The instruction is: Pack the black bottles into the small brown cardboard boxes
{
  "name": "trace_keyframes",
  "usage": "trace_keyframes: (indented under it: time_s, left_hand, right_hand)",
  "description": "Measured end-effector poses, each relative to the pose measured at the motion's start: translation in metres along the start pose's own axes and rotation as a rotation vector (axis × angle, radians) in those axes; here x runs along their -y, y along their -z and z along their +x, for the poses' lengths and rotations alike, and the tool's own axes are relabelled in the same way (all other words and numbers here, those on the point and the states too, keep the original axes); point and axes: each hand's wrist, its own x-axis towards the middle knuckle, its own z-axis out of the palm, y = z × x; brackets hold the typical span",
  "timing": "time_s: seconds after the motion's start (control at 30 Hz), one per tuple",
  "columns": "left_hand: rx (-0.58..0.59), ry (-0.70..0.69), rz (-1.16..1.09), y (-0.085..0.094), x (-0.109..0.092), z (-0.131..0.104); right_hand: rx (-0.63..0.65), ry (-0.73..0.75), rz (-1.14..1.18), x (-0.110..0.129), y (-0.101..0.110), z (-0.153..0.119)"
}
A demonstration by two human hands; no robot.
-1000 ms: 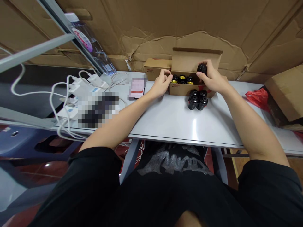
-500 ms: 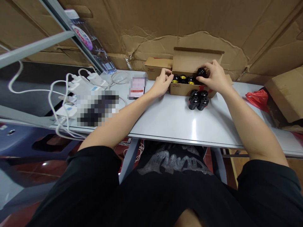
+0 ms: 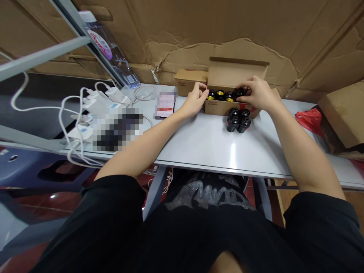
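An open cardboard box (image 3: 217,110) stands at the back of the white table, its lid flap (image 3: 237,72) raised behind it. Inside it are several black cylindrical parts, some showing yellow rings. My left hand (image 3: 196,99) is closed on the box's left edge, thumb and fingers at the rim. At the right end, my right hand (image 3: 258,93) pinches a black cylindrical part (image 3: 239,91) that sits partly below the rim; its lower portion is hidden. Several more black cylindrical parts (image 3: 239,120) stand upright in a tight cluster just in front of the box.
Behind my left hand is a closed cardboard box (image 3: 187,81). A phone (image 3: 165,106) lies to the left, near white chargers and cables (image 3: 91,102). A water bottle (image 3: 110,49) leans by the metal frame. On the right are a red plastic bag (image 3: 309,119) and a larger carton (image 3: 344,113).
My right hand has lowered the black cylindrical part from above the rim down into the box's right end. My left hand stays on the box edge.
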Motion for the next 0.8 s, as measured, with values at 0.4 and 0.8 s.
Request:
trace_keyframes:
  time_s: [0.4, 0.8]
  left_hand:
    - [-0.023, 0.002, -0.026, 0.0, 0.007, 0.002]
    - [-0.016, -0.007, -0.005, 0.0, 0.008, 0.002]
  right_hand:
    - [0.005, 0.035, -0.093, -0.006, 0.002, 0.003]
    - [0.074, -0.004, -0.088, -0.003, 0.017, -0.002]
